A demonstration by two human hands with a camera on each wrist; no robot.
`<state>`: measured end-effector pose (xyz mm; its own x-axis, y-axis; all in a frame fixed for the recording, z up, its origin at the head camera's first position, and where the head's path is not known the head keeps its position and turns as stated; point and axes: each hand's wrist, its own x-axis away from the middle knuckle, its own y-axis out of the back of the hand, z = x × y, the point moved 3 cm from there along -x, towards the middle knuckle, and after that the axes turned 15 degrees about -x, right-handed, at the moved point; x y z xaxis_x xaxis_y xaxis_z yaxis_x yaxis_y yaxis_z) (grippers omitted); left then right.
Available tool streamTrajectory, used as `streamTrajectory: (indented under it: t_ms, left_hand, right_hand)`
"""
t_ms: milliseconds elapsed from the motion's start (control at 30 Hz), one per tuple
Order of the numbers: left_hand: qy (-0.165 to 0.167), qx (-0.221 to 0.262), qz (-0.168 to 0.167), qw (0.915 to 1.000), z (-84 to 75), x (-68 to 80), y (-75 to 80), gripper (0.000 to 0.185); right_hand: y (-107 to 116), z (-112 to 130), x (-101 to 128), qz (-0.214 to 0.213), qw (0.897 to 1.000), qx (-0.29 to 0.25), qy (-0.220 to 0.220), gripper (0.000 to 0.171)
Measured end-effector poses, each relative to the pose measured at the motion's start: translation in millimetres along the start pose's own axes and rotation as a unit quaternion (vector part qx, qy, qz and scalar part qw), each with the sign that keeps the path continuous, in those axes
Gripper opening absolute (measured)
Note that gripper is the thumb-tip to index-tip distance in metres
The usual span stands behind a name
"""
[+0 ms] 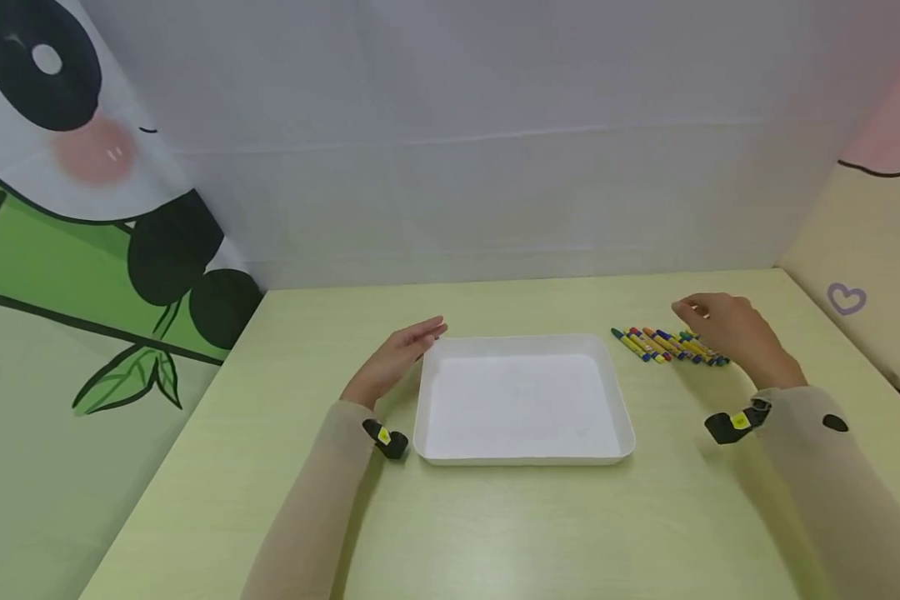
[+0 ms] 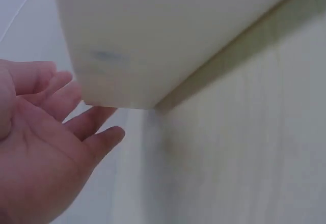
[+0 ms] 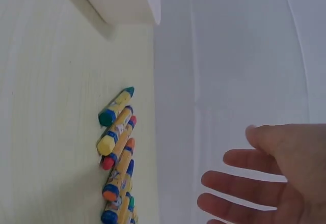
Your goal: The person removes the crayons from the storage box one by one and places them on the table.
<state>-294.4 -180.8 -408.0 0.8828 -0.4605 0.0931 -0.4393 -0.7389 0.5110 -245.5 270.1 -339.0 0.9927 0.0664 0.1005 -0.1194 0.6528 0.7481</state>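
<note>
Hovering right hand (image 1: pixel 727 333) over crayons (image 1: pixel 671 345) beside tray (image 1: pixel 523 454)

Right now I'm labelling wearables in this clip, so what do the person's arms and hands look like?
Both arms wear thin, sheer beige sleeves. The right sleeve bears a dark round spot. A small black wrist device with a yellow sticker sits at each cuff, left and right. The left hand and right hand are bare: no gloves.

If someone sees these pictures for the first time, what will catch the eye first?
Probably the white tray in the middle of the pale green table, with nothing in it. Next comes the row of colourful crayons lying to its right, with the right hand hovering open over them. The left hand is open at the tray's left edge.
</note>
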Motion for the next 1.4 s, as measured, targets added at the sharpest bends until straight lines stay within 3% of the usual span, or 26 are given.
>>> streamTrajectory:
  t_ms: [133,200,233,300,367,433,500,567,667,800,1000,1400]
  left_hand:
    - [0.003,-0.124,-0.043,0.9914,-13.8,1.3,6.3,0.06]
    - [0.009,-0.211,-0.073,0.9748,-21.2,2.7,8.0,0.066]
    - [0.014,-0.257,-0.089,0.9622,-24.7,4.0,8.4,0.069]
    - [0.025,-0.352,-0.119,0.9281,-30.5,6.7,8.4,0.074]
    - [0.04,-0.437,-0.146,0.8865,-33.6,9.2,7.9,0.076]
    - [0.055,-0.498,-0.167,0.849,-34.6,11.4,7.3,0.078]
    - [0.068,-0.541,-0.188,0.8174,-33.9,13.4,7.3,0.078]
    - [0.074,-0.567,-0.21,0.7932,-32.8,15.1,7.9,0.08]
    - [0.076,-0.583,-0.24,0.7726,-31.2,18.0,9.5,0.081]
    - [0.074,-0.586,-0.253,0.7667,-30.3,20.3,11.5,0.081]
    - [0.069,-0.581,-0.256,0.7698,-32.6,19.8,13.1,0.08]
    - [0.077,-0.587,-0.249,0.7665,-38.3,15.4,15.9,0.08]
  right_hand:
    - [-12,19,-3,-0.014,1.0,-0.006,0.015,0.08]
    - [-19,28,-4,-0.032,0.999,0.004,0.035,0.079]
    - [-24,32,-3,-0.043,0.998,0.016,0.047,0.078]
    - [-33,38,-3,-0.065,0.994,0.043,0.071,0.076]
    - [-43,43,-3,-0.085,0.99,0.076,0.087,0.076]
    - [-53,46,-4,-0.099,0.985,0.102,0.094,0.077]
    - [-60,47,-5,-0.108,0.982,0.119,0.096,0.08]
    - [-66,47,-6,-0.114,0.98,0.13,0.097,0.083]
    - [-71,46,-7,-0.115,0.979,0.14,0.097,0.086]
    - [-75,45,-8,-0.114,0.978,0.144,0.094,0.089]
    - [-76,49,-10,-0.122,0.978,0.14,0.098,0.09]
    - [-71,53,-12,-0.114,0.98,0.139,0.089,0.088]
